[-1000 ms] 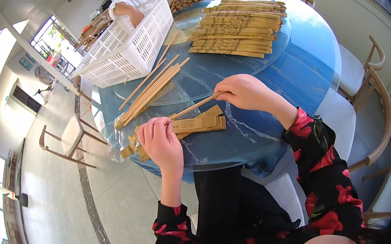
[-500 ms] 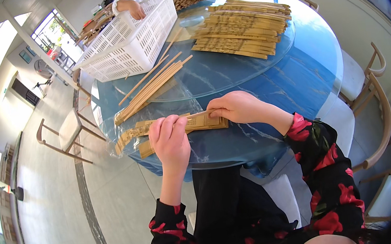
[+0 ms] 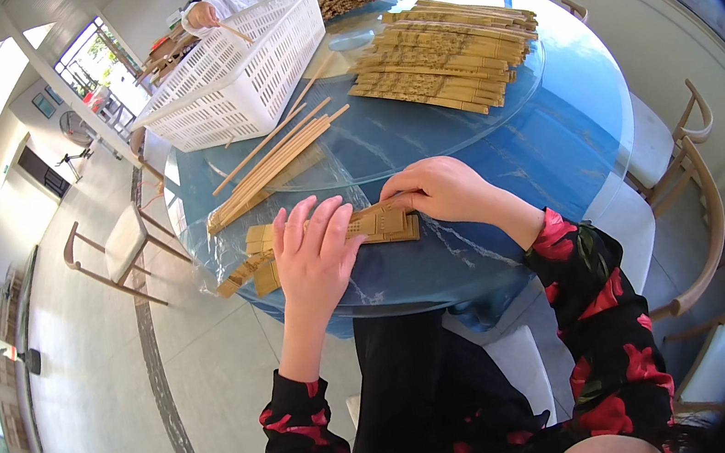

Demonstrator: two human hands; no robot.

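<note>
My left hand (image 3: 311, 245) lies with fingers spread over a small pile of gold printed paper sleeves (image 3: 393, 227) near the table's front edge. At the pile's right end, my right hand (image 3: 441, 189) pinches a gold sleeve between thumb and fingers. Part of that sleeve is hidden under my left hand. Another sleeve end (image 3: 238, 275) sticks out at the far left of the pile. Beyond my left hand lies a bundle of pale wooden chopsticks (image 3: 281, 171), partly on a clear plastic bag (image 3: 350, 193).
A white slatted plastic basket (image 3: 247, 94) stands at the back left. Behind it, a co-worker's hand (image 3: 203, 14) holds a thin stick. Rows of gold sleeves (image 3: 450, 57) cover the glass turntable's far right. Wooden chairs (image 3: 120, 251) surround the blue-covered round table (image 3: 548, 163).
My left hand has gone from gripping to fingers spread over the sleeves. The pale stick between my hands no longer shows. The co-worker's hand has risen with a stick.
</note>
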